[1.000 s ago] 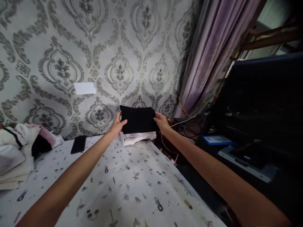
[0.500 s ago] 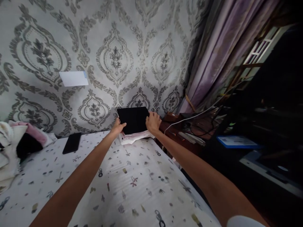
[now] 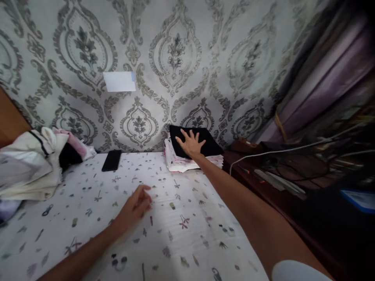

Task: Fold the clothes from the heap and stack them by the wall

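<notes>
A folded black cloth (image 3: 209, 137) lies on top of a stack of white and pink folded cloths (image 3: 183, 165) against the wall. Flat on the black cloth rests my right hand (image 3: 191, 144), its fingers spread. My left hand (image 3: 136, 207) hovers over the patterned white sheet (image 3: 164, 242), in front of and left of the stack, with nothing in it and its fingers loosely curled but apart.
A black phone (image 3: 111, 160) lies on the sheet near the wall. Crumpled and folded clothes (image 3: 35, 164) are at the left. A dark red table (image 3: 249, 175) with cables stands at the right, beneath a purple curtain (image 3: 316, 93).
The black cloth has gone from being held up by both hands to lying on the stack. My left hand has let go and pulled back; my right hand has spread on top. The view has turned left.
</notes>
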Tool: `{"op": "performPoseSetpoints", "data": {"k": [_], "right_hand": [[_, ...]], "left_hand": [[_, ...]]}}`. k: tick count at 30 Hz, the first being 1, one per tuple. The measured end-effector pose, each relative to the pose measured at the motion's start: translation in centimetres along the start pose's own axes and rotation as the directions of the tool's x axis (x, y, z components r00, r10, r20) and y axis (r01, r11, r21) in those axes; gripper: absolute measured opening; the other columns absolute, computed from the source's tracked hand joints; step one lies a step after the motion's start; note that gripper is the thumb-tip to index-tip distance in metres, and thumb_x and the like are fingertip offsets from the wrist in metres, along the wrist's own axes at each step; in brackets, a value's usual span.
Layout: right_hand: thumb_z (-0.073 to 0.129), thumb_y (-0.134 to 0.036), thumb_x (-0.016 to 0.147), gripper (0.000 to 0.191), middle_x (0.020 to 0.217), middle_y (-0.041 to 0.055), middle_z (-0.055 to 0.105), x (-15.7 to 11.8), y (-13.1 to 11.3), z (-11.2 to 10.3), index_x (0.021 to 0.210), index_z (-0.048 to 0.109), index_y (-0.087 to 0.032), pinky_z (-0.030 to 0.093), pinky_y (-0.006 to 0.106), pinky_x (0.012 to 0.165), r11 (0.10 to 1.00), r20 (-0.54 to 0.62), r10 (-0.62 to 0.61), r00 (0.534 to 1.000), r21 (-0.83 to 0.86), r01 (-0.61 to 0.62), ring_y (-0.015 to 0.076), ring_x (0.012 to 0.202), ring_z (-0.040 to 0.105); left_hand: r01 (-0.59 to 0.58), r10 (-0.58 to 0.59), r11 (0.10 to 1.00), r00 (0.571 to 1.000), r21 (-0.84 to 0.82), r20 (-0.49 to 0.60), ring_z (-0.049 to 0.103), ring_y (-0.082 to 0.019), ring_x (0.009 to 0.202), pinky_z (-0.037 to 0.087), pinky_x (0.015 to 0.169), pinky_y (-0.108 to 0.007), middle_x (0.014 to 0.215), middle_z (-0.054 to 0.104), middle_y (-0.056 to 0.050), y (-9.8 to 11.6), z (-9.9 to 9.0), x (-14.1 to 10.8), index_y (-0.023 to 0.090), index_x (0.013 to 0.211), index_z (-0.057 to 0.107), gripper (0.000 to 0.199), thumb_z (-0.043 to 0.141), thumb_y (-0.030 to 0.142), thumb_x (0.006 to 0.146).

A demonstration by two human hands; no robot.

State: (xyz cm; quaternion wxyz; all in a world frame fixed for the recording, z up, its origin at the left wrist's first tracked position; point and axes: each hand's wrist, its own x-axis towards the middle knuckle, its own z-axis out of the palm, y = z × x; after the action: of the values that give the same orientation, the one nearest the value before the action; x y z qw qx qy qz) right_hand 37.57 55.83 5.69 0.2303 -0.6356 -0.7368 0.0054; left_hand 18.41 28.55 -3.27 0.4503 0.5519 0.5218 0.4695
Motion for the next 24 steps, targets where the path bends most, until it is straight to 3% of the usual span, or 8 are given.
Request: {"op": "performPoseSetpoints", "data": {"k": [4,7,13,18,21,24], "right_hand": [[0.039,-0.065,0.098,0.065,0.166,0.0096,0.027,-0.8,-0.9,-1.2,0.156,0.034,-0.038,0.014,0.078,0.11,1.0,0.022,0.007,1.0,0.03,-0.008,0.0426,0.152,0.016],[0.048,-0.061,0.096,0.065,0.163,0.0159,0.031,-1.1,-1.3,-2.0,0.154,0.04,-0.032,0.012,0.08,0.106,0.994,0.011,-0.002,1.0,0.108,0.001,0.0456,0.15,0.018],[0.052,-0.052,0.097,0.061,0.155,0.0249,0.042,-1.4,-1.5,-2.9,0.15,0.048,-0.022,0.016,0.08,0.102,0.979,-0.039,-0.062,0.997,0.191,0.068,0.0447,0.146,0.03],[0.045,-0.053,0.099,0.065,0.155,0.0267,0.04,-2.6,-2.4,-4.1,0.152,0.044,-0.014,0.02,0.074,0.105,0.984,-0.003,-0.045,0.999,0.175,0.045,0.0415,0.145,0.031],[0.042,-0.052,0.1,0.065,0.152,0.0304,0.042,-3.0,-2.9,-4.3,0.152,0.044,-0.012,0.024,0.07,0.104,0.984,-0.009,-0.01,1.0,0.177,0.012,0.0408,0.143,0.036],[0.041,-0.049,0.1,0.063,0.145,0.0323,0.049,-3.2,-3.2,-4.1,0.15,0.046,-0.011,0.029,0.066,0.101,0.986,-0.043,0.035,0.998,0.164,-0.028,0.0414,0.135,0.046]], "left_hand": [[-0.07,0.054,0.97,0.996,0.232,0.076,0.055,-0.015,0.072,0.045,0.065,-0.027,0.09,0.063,-0.004,0.3,-0.6,-7.8,0.025,0.115,0.054,0.023,0.047,0.038,0.098],[-0.124,0.085,0.937,0.988,0.326,0.132,0.057,-0.016,0.076,0.047,0.072,-0.029,0.093,0.065,-0.005,1.0,-1.4,-10.5,0.025,0.108,0.057,0.015,0.048,0.029,0.096],[-0.141,0.122,0.93,0.989,0.339,0.078,0.057,-0.016,0.074,0.046,0.069,-0.027,0.091,0.064,-0.005,1.4,-4.9,-11.3,0.022,0.107,0.056,0.015,0.048,0.027,0.095],[-0.03,0.033,0.908,0.999,0.419,0.001,0.052,-0.015,0.067,0.042,0.061,-0.025,0.082,0.06,-0.002,1.7,-8.5,-10.4,0.021,0.1,0.056,0.019,0.043,0.034,0.098],[-0.021,0.088,0.832,0.992,0.554,-0.094,0.054,-0.016,0.073,0.046,0.069,-0.028,0.082,0.058,-0.002,1.5,-11.1,-9.8,0.021,0.097,0.055,0.017,0.04,0.029,0.097],[-0.01,0.117,0.697,0.988,0.717,-0.1,0.058,-0.019,0.087,0.049,0.08,-0.032,0.098,0.062,-0.008,1.4,-13.7,-10.4,0.02,0.103,0.055,0.019,0.039,0.02,0.093]]}}
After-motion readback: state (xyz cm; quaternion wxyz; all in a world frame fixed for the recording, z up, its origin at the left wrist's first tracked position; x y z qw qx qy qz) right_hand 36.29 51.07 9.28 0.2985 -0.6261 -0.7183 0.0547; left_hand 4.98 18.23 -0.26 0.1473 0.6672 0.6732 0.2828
